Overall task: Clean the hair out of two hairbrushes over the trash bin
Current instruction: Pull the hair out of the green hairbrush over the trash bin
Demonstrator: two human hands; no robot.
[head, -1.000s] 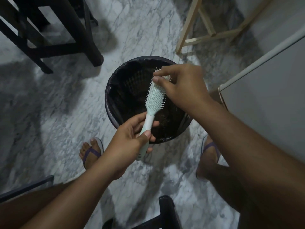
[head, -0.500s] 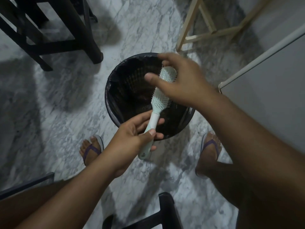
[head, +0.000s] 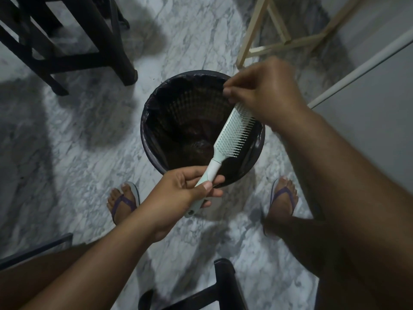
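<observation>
Right hand [head: 263,95] has lifted off the head of the hairbrush [head: 232,133] and now sits at its tip, fingertips pressed together; any hair between them cannot be made out. Left hand [head: 185,191] grips the handle, holding the brush tilted, bristles facing right, over the lined trash bin [head: 154,130].

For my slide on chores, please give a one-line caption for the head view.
Left hand holds a green hairbrush over the trash bin; right hand, fingers pinched, is at its tip.
</observation>
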